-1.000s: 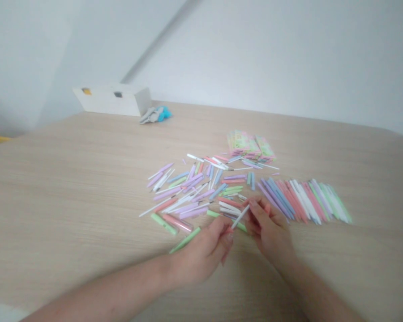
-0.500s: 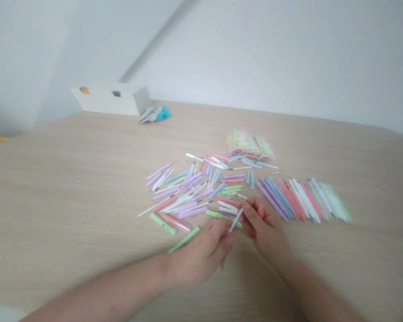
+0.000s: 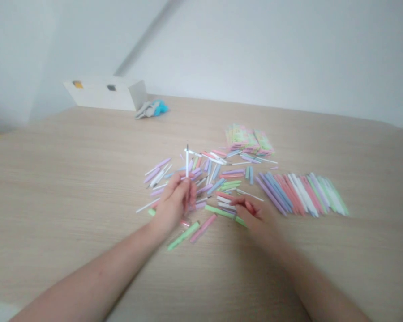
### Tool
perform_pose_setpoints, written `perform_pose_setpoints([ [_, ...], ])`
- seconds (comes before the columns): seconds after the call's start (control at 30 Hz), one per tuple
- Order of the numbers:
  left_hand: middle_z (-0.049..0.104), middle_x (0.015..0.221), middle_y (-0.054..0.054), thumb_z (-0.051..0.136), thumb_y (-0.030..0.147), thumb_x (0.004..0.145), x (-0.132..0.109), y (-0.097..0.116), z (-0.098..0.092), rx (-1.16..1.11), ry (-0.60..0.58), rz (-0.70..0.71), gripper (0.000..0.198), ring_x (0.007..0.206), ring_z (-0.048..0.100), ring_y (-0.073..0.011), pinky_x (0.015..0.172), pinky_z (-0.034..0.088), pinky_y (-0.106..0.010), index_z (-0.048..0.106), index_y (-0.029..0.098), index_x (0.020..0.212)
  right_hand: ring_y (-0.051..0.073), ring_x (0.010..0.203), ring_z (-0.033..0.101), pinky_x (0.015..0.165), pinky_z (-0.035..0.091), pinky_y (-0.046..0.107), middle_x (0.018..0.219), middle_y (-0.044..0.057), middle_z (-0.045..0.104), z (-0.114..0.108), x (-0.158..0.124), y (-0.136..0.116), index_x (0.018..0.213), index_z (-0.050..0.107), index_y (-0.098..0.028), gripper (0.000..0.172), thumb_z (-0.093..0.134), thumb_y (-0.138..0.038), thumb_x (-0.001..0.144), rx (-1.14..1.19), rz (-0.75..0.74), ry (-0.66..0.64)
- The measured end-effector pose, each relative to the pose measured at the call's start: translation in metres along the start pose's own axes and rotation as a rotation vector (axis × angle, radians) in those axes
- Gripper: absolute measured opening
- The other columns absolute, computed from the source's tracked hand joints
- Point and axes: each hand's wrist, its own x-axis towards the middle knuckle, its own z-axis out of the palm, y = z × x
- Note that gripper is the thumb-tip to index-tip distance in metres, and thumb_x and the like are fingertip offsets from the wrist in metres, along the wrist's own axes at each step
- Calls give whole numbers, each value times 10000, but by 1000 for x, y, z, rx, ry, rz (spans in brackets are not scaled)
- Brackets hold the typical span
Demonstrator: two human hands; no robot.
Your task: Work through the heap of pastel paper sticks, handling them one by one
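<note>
My left hand [image 3: 176,199] pinches a thin white pen refill [image 3: 187,162], which stands upright with its dark tip up. Over the right side of the loose pile, my right hand [image 3: 251,210] has its fingers bent together near some short white pieces [image 3: 224,201]; something reddish shows between them, too blurred to name. Loose pen parts in purple, green, pink, blue and white lie around both hands. A green piece [image 3: 183,236] and a pink piece [image 3: 203,228] rest side by side in front.
To the right lies a slanted row of coloured pens [image 3: 302,194]. Behind the pile are stacked pink-green packets [image 3: 248,138]. A white box [image 3: 104,95] and a grey and blue crumpled item [image 3: 152,108] sit at the back left of the wooden table [image 3: 53,179].
My left hand has moved left and up, away from my right hand, and the refill in it is now upright. A pink piece now shows beside the green one in front.
</note>
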Motion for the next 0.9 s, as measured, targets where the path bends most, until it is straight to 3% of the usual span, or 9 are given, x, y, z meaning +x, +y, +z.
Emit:
perform_pose_setpoints([
  [0.07, 495, 526, 59, 487, 266, 865, 5, 1, -4, -25, 68, 59, 96, 405, 418, -75, 373, 302, -153, 501, 198, 930, 129, 564, 483, 585, 375, 267, 750, 6, 636, 2, -3, 1, 810, 679, -216, 164, 540, -140, 764, -254, -128, -84],
  [0.17, 467, 514, 64, 480, 230, 845, 11, 1, -8, -71, 125, 112, 84, 400, 386, -78, 357, 298, -154, 508, 198, 918, 166, 720, 573, 681, 412, 292, 957, 49, 669, 5, -7, -4, 942, 683, -223, 294, 488, -94, 766, -507, -262, -222],
  [0.37, 466, 519, 67, 503, 234, 805, 13, -2, -9, -79, 146, 99, 97, 393, 374, -76, 344, 294, -151, 507, 202, 897, 180, 791, 602, 689, 440, 277, 977, 62, 650, 14, -14, -14, 1128, 637, -251, 385, 466, -129, 807, -691, -292, -429],
  [0.63, 456, 511, 73, 496, 237, 796, 15, -5, -9, -36, 140, 95, 105, 389, 365, -71, 350, 281, -149, 515, 196, 891, 206, 934, 617, 791, 444, 295, 1084, 67, 668, 27, -4, -15, 1157, 632, -220, 368, 452, -155, 844, -730, -295, -417],
  [0.9, 446, 515, 73, 499, 286, 832, 11, -5, -7, -9, 115, 75, 102, 402, 356, -74, 361, 282, -149, 502, 199, 885, 190, 883, 622, 749, 408, 274, 917, 40, 710, 57, 19, -25, 948, 693, -225, 235, 473, -220, 866, -850, -366, -489],
])
